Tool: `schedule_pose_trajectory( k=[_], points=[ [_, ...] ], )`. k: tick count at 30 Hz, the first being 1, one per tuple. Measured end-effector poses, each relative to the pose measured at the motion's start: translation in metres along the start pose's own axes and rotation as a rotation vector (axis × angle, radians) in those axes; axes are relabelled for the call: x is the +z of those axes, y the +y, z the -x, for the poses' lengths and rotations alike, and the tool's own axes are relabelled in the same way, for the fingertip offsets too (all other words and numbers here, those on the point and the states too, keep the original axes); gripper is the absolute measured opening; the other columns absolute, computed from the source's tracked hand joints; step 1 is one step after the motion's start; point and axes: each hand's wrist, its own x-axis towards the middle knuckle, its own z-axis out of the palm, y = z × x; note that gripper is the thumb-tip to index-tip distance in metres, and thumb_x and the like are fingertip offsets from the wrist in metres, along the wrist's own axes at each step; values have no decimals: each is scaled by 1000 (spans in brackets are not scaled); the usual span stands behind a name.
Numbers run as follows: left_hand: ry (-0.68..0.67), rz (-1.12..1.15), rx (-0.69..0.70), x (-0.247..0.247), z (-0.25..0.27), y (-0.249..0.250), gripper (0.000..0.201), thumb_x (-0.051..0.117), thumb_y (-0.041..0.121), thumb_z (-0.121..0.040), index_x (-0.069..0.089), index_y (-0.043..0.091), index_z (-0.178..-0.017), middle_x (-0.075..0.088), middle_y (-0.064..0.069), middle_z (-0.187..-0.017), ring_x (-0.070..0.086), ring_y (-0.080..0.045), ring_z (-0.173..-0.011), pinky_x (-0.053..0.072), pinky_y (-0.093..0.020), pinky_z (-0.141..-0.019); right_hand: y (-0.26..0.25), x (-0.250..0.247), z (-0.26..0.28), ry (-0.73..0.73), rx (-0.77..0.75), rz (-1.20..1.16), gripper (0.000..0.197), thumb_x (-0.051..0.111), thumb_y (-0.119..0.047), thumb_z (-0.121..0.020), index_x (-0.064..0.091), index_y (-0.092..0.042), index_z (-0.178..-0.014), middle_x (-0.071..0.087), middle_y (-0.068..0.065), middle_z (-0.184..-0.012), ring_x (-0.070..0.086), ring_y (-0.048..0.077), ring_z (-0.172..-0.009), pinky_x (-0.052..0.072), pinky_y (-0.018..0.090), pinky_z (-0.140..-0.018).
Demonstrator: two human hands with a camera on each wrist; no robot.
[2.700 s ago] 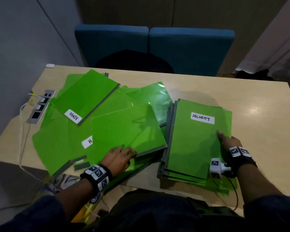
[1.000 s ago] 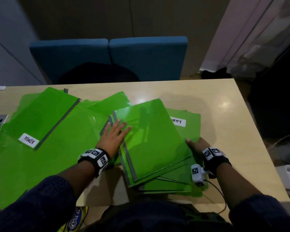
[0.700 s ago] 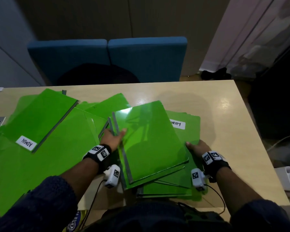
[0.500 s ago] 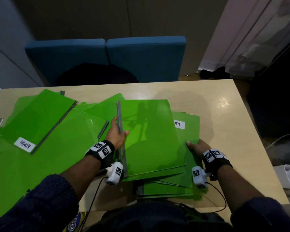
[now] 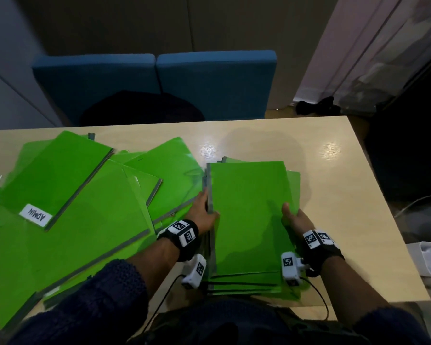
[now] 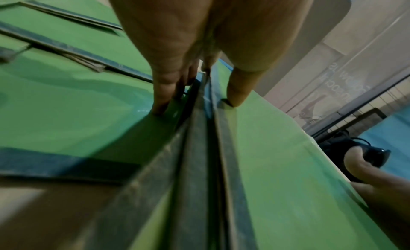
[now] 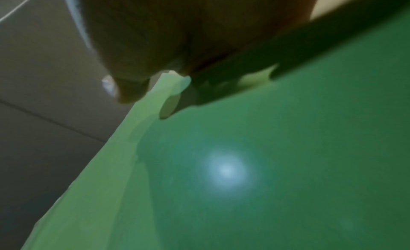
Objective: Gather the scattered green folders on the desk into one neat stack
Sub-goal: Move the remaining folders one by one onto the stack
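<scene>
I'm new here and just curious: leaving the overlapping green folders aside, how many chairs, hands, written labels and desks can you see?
Blue chairs: 2
Hands: 2, left hand and right hand, both gripping the green folders
White labels with writing: 1, ADMIN
Desks: 1
Total: 6

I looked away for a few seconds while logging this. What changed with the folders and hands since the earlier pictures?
The left hand slid an unlabelled green folder rightward onto the stack, covering the SECURITY label, then squared it and now grips its spine. The right hand stayed at the stack's right edge. The ADMIN folder stayed put.
</scene>
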Motion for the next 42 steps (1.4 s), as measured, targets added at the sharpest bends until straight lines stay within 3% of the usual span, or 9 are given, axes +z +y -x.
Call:
schedule_pose_trajectory(
  k=[3, 6, 14, 19, 25, 30, 35, 39, 42],
  points=[
    [-39, 8, 8, 2, 2, -3, 88, 60, 14, -92, -2, 27, -154, -4, 1, -162, 14, -24, -147, 25, -36, -114, 8, 5, 11, 3, -42, -212, 66, 77, -46, -78, 53, -18, -132, 68, 8, -116, 66, 22, -95, 55, 37, -80],
    [-53, 63, 53, -4, 2, -7, 89, 64, 10, -89, 5, 28, -154, 1, 3, -162, 16, -22, -147, 28, -33, -114, 14, 4, 18, -1, -63, -254, 89, 87, -60, -52, 58, -23, -128, 71, 3, -115, 66, 28, -104, 53, 51, -91],
    [24, 583, 221, -57, 18, -4, 71, 54, 10, -96, 14, 29, -152, 38, 18, -143, 53, -13, -120, 49, -40, -96, -34, -1, 19, 34, -136, -326, 53, 82, -37, -70, 63, -9, -111, 68, 19, -92, 64, 28, -69, 54, 29, -49],
    [400, 367, 128, -142, 12, -70, 55, 59, -3, -89, 43, 10, -140, 58, -9, -132, 54, -19, -117, 40, -34, -106, -71, 40, 4, 34, -155, -322, 91, 86, -69, -39, 68, -14, -109, 72, 21, -103, 69, 43, -88, 56, 61, -78],
    [816, 118, -73, -244, 42, -191, 49, 65, -8, -80, 59, 11, -125, 55, -14, -131, 51, -31, -122, 38, -32, -103, -110, 112, 22, -25, -127, -321, 47, 74, -33, -83, 62, -5, -119, 68, 18, -102, 65, 28, -74, 55, 28, -47],
    [563, -345, -241, -292, 52, -257, 70, 70, 6, -79, 43, 10, -142, 38, -18, -149, 36, -36, -135, 32, -46, -111, -90, 140, 12, -7, -75, -131, 95, 87, -63, -39, 68, -13, -116, 74, 14, -103, 70, 34, -90, 57, 52, -83],
    [323, -636, -376, -285, 54, -266, 89, 65, 38, -87, 5, 32, -153, 39, -9, -147, 42, -31, -131, 30, -57, -108, -88, 148, 16, 16, -20, 14, 77, 79, -51, -67, 62, -7, -127, 67, 22, -115, 63, 32, -91, 50, 39, -87],
    [348, -850, -330, -280, 51, -270, 68, 60, 38, -90, 27, 27, -149, 36, -9, -141, 34, -30, -132, 26, -57, -111, -87, 145, 12, 17, 28, 82, 64, 75, -44, -80, 59, -6, -130, 65, 25, -121, 61, 34, -90, 49, 39, -87],
    [371, -616, -239, -281, 45, -274, 62, 70, 20, -84, 41, 12, -139, 33, -11, -149, 34, -31, -136, 31, -45, -112, -85, 143, 13, 40, 45, 111, 62, 73, -41, -83, 58, -4, -131, 63, 25, -124, 58, 32, -89, 48, 37, -84]
  ],
)
